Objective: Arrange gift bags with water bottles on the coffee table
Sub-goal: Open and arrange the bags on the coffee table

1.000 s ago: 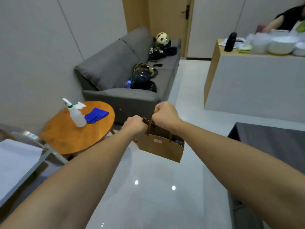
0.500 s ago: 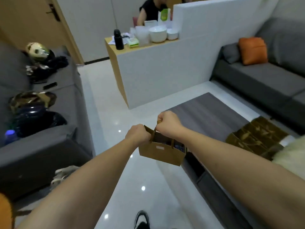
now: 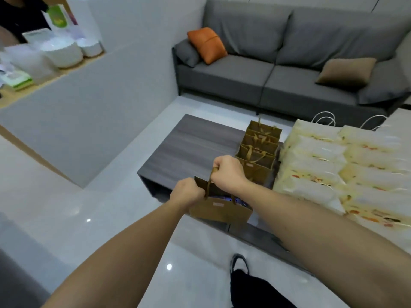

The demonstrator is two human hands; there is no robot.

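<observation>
I carry a small brown paper gift bag (image 3: 219, 211) in the air over the near edge of the dark grey coffee table (image 3: 191, 147). My right hand (image 3: 228, 172) grips its ribbon handle from above. My left hand (image 3: 186, 193) grips the bag's left rim. A blue bottle cap (image 3: 222, 198) shows inside the bag. A row of several matching brown bags (image 3: 259, 150) stands on the table just beyond my right hand.
Several pale yellow printed gift bags (image 3: 338, 170) fill the table's right part. A grey sofa (image 3: 289, 70) with an orange cushion (image 3: 206, 45) stands behind. A white counter (image 3: 93, 103) with bowls is at the left. My shoe (image 3: 239, 262) is on the glossy floor.
My view has swung right from the round side table and left sofa to the coffee table. Both hands kept their grip, and the bag now hangs over the table's near edge.
</observation>
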